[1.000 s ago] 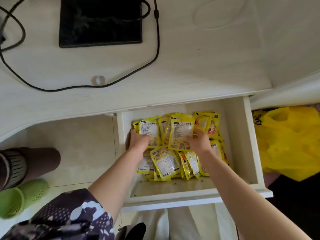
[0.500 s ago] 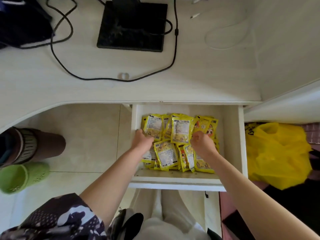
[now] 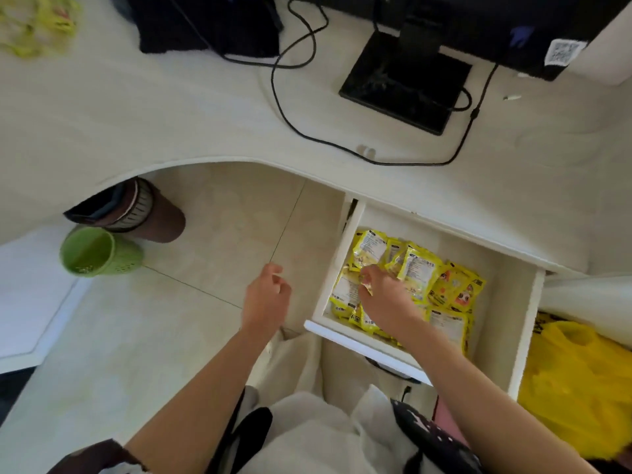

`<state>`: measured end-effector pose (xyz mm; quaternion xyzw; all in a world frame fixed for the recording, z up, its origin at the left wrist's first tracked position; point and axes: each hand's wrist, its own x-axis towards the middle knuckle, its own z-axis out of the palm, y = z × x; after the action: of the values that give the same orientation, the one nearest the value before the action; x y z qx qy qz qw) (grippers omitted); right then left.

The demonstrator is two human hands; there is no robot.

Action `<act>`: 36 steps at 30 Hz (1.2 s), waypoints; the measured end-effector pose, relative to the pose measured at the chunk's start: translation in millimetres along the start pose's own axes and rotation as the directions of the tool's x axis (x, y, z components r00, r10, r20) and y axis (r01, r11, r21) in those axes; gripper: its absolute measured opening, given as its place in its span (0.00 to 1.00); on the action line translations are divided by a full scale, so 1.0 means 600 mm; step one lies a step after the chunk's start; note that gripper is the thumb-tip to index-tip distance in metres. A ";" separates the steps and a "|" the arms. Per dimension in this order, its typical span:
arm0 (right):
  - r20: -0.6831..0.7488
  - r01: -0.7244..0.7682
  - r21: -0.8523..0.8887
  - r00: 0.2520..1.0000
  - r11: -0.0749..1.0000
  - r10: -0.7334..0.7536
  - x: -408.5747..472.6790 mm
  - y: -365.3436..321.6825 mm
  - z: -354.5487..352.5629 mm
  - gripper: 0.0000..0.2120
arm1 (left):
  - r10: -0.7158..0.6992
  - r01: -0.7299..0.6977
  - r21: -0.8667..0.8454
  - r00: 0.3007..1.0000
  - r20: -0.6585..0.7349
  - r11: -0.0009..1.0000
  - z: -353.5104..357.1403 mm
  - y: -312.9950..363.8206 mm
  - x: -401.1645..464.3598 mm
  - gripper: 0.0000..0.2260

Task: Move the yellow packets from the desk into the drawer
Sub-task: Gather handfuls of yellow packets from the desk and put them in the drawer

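Several yellow packets (image 3: 420,271) lie piled in the open white drawer (image 3: 526,336) under the desk (image 3: 171,107). My right hand (image 3: 386,299) reaches into the drawer's left part, its bent fingers pinching a packet on top of the pile and hiding those beneath. My left hand (image 3: 266,299) hovers over the floor just left of the drawer, fingers loosely curled and holding nothing. More yellow packets (image 3: 34,25) show as a blur at the desk's far left corner.
A black monitor stand (image 3: 403,83) and a black cable (image 3: 284,97) sit on the desk, with a dark object (image 3: 205,25) behind. On the floor are a green basket (image 3: 95,251), a brown bin (image 3: 147,213) and, right of the drawer, a yellow plastic bag (image 3: 581,388).
My left hand has let go of the packets and come out of the drawer to the left. My right hand stays on the pile. The view has swung left.
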<state>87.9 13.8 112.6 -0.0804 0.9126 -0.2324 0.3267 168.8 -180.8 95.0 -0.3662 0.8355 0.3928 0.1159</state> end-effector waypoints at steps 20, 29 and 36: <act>0.182 0.385 -0.217 0.919 0.897 -0.350 0.097 -0.496 0.200 0.07 | -0.082 0.107 0.048 0.928 -0.364 0.993 -0.401 -0.294 0.095 0.12; 0.192 0.487 -0.229 0.872 0.843 -0.451 0.233 -0.701 0.214 0.01 | -0.068 0.106 0.075 0.915 -0.397 0.992 -0.547 -0.320 0.248 0.12; 0.209 0.526 -0.254 0.849 0.812 -0.485 0.358 -0.844 0.178 0.16 | -0.066 0.126 0.125 0.915 -0.399 0.984 -0.674 -0.303 0.421 0.11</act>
<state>-12.9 -535.5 161.4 -0.3848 0.8585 -0.1629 0.2974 156.8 -689.2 138.2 -0.4686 0.8495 0.2423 -0.0082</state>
